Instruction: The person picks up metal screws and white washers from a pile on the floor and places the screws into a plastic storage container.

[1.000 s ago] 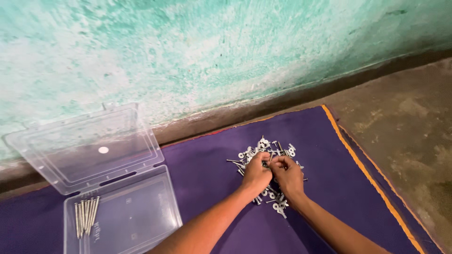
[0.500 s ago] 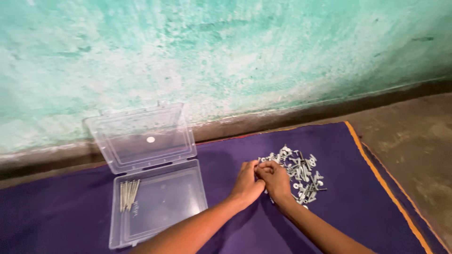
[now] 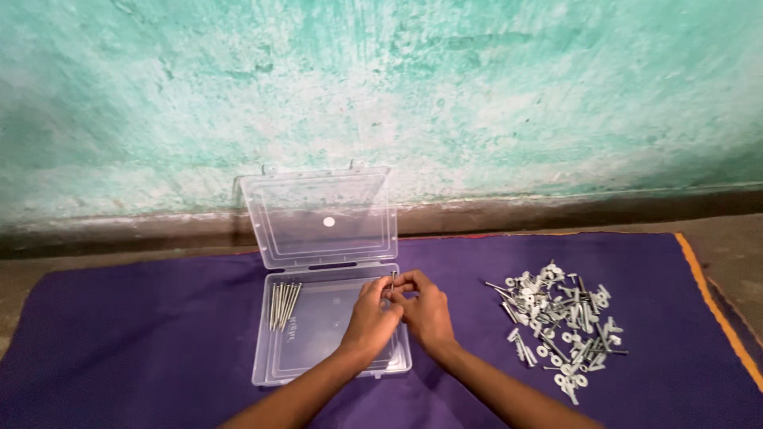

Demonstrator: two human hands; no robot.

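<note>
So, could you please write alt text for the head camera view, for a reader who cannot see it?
A person's left hand and right hand pinch a small metal bolt together over the right side of an open clear plastic box, which holds a row of long screws. The box sits on a purple cloth, with a pile of bolts and washers to the right.

A clear rectangular plastic case (image 3: 296, 349) lies open on the purple mat (image 3: 143, 342), a small round white sticker (image 3: 329, 222) on its lid.
</note>
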